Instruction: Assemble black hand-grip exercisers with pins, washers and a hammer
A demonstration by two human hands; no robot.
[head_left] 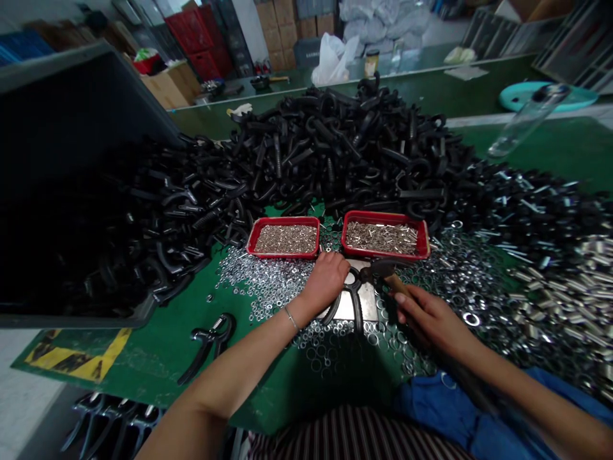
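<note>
My left hand (pixel 327 281) is closed on the upper part of a black hand grip (pixel 355 305), which lies over a flat metal plate (pixel 370 300). The fingertips are bunched at its top, and any small part under them is hidden. In my right hand (pixel 426 316) is the wooden handle of a hammer (pixel 380 268); its dark head is just right of the grip's round top. Behind my hands stand two red trays, the left tray (pixel 283 256) with tiny metal parts and the right tray (pixel 387 255) with small pins.
A big pile of black handles (pixel 335 147) fills the back. An open grey bin (pixel 119 322) lies tilted at the left. One grip (pixel 211 342) rests near the front left. Loose rings, washers and metal cylinders (pixel 567 306) spread across the green table (pixel 172 332).
</note>
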